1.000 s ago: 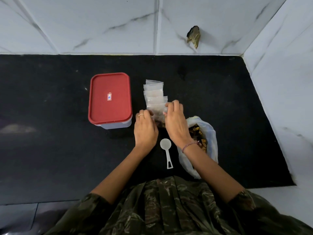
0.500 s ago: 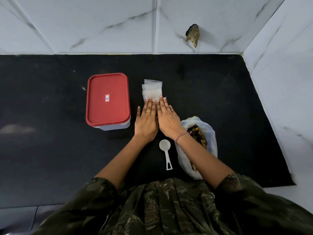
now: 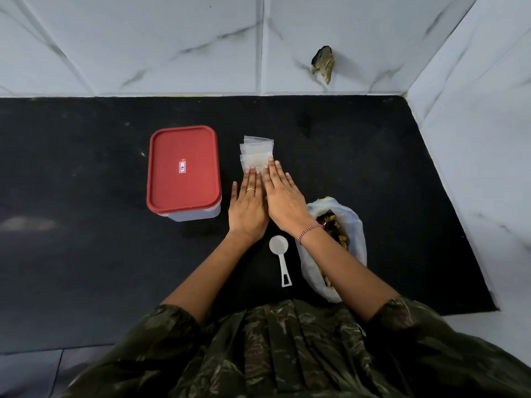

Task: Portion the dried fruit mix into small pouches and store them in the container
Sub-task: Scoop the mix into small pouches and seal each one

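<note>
A stack of small clear pouches (image 3: 257, 152) lies on the black counter (image 3: 86, 254), fanned out toward the wall. My left hand (image 3: 248, 206) and my right hand (image 3: 283, 196) lie flat side by side, fingers straight, pressing on the near end of the stack and hiding it. Left of my hands stands the container (image 3: 184, 170), closed with its red lid. To the right, an open plastic bag of dried fruit mix (image 3: 336, 245) sits partly under my right forearm. A white measuring scoop (image 3: 280, 255) lies between my wrists.
A tiled wall runs along the back and the right side of the counter. A chipped hole in the wall (image 3: 323, 63) shows above the counter. The counter's front edge is near my body.
A second ago both hands had curled fingers on a filled pouch at the stack's near end. They flattened and moved forward over the pouches, and now stay pressed flat.
</note>
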